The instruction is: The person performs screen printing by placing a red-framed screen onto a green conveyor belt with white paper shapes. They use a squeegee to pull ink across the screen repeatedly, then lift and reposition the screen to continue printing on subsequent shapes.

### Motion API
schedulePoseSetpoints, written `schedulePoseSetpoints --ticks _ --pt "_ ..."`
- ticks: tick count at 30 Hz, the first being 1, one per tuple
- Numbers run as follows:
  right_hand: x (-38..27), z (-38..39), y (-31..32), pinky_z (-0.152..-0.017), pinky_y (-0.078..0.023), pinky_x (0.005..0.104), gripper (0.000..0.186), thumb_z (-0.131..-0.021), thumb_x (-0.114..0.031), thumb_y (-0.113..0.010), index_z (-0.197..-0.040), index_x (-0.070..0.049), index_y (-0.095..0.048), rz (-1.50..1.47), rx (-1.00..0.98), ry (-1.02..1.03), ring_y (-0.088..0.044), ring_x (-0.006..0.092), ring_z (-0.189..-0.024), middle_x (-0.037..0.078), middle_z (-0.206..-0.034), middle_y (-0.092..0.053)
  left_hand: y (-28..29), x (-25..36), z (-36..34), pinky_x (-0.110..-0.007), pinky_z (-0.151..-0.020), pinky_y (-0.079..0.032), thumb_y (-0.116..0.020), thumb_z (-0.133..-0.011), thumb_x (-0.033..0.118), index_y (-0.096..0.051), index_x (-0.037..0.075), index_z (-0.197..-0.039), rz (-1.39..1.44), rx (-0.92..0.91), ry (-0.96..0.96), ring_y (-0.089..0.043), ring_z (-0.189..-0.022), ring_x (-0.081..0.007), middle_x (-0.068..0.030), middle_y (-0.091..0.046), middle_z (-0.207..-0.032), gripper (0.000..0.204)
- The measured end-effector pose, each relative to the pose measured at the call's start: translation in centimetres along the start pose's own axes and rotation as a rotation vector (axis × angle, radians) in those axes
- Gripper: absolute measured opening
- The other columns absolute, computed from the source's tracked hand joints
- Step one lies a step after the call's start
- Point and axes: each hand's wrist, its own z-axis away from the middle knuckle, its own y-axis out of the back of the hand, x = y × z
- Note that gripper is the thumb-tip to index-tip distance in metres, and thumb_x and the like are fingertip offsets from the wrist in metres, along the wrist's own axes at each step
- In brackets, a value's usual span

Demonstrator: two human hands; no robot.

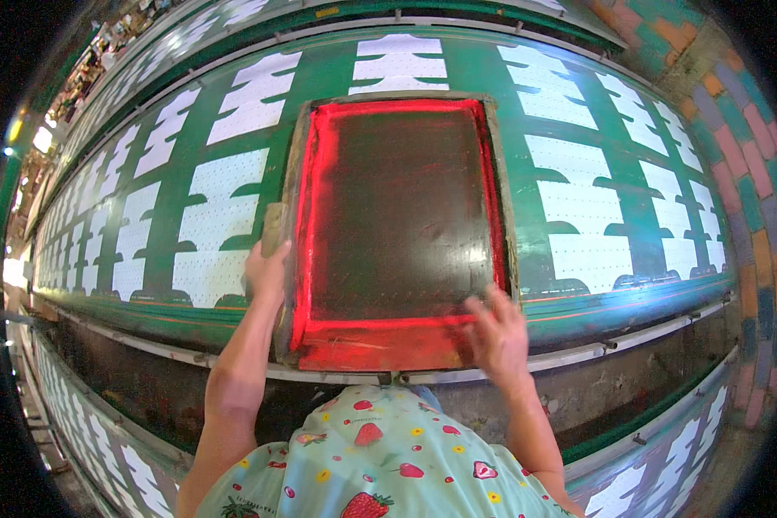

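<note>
A rectangular printing screen [395, 207], dark in the middle with bright red ink round its border, lies on a long green table [319, 69]. At its left side, my left hand [266, 269] grips a pale wooden bar [274, 223] with curled fingers. My right hand [499, 332], slightly blurred, is over the lower right corner of the screen with its fingers apart and nothing held in them; whether they touch the red border cannot be made out. White shaped pieces [216, 224] with small printed dots are laid out in rows on both sides of the screen.
Parallel tables with more white pieces stand beyond [190, 26] and behind me [682, 457], edged by metal rails [630, 337]. A multicoloured brick surface [734, 147] is at the right. A cluttered, brighter area [86, 60] shows at the far left.
</note>
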Motion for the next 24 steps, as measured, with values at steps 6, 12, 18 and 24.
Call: schedulePoseSetpoints --ticks 6,12,18,24 --pt "-8.0 0.2 -0.9 -0.109 -0.057 0.0516 0.049 -0.090 -0.011 -0.069 -0.138 -0.014 -0.076 -0.089 -0.323 0.327 -0.070 0.0370 -0.132 0.015 -0.146 -0.072 -0.4 -0.5 -0.2 -0.039 -0.090 -0.056 -0.094 -0.088 0.020 -0.079 0.000 -0.125 -0.032 -0.001 -0.030 -0.072 -0.096 -0.0193 -0.0083 -0.082 -0.109 0.045" --pt "-11.7 -3.4 -3.0 -0.102 -0.059 0.0505 0.052 -0.086 -0.006 -0.069 -0.137 -0.014 -0.076 -0.009 -0.288 0.323 -0.074 0.0347 -0.121 0.013 -0.134 -0.077 -0.8 -0.9 -1.1 -0.044 -0.090 -0.060 -0.096 -0.086 0.027 -0.080 0.001 -0.122 -0.070 0.069 -0.182 -0.080 -0.096 -0.0283 -0.0168 -0.085 -0.108 0.047" --pt "-14.7 -7.3 -3.5 -0.094 -0.062 0.0506 0.053 -0.086 -0.004 -0.070 -0.137 -0.018 -0.077 0.168 -0.555 0.178 -0.078 0.0360 -0.109 0.012 -0.125 -0.079 -0.5 -0.5 -0.7 -0.046 -0.090 -0.062 -0.093 -0.087 0.028 -0.079 0.005 -0.120 -0.087 0.058 -0.131 -0.081 -0.099 -0.0340 -0.0176 -0.084 -0.107 0.043" --pt "-16.4 -5.0 -2.5 -0.094 -0.062 0.0507 0.051 -0.083 -0.001 -0.073 -0.130 -0.019 -0.080 0.190 -0.574 0.066 -0.077 0.0369 -0.110 0.011 -0.122 -0.079 -0.4 -0.2 -0.8 -0.049 -0.088 -0.062 -0.093 -0.087 0.031 -0.078 0.005 -0.119 -0.050 0.048 -0.083 -0.081 -0.099 -0.0373 -0.0186 -0.083 -0.105 0.043"
